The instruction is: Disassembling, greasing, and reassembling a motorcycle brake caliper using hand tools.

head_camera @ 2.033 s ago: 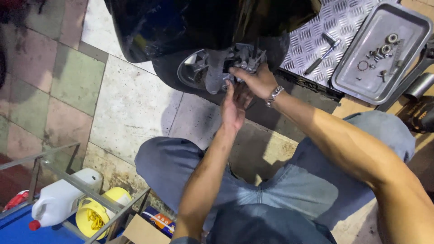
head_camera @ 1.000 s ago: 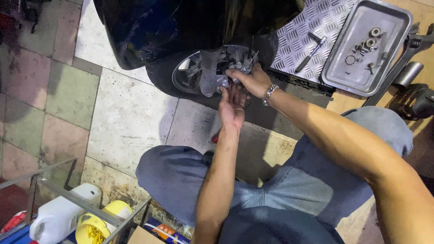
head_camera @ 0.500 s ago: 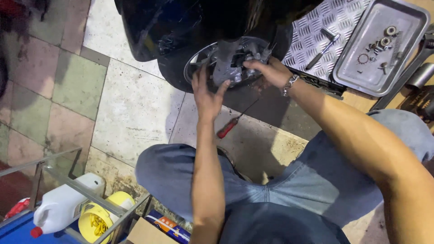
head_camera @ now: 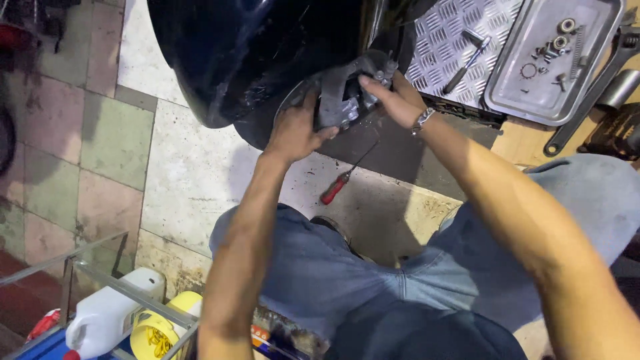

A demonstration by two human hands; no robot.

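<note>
Now both your hands are on one grey brake caliper under the dark fender.
Your left hand [head_camera: 298, 131] grips the caliper [head_camera: 342, 93] from the left, fingers curled around it; your right hand [head_camera: 392, 99] pinches its far right end. One red-handled screwdriver [head_camera: 347, 177] lies on the floor just near of them. One metal tray [head_camera: 553, 60] of small parts sits far right.
</note>
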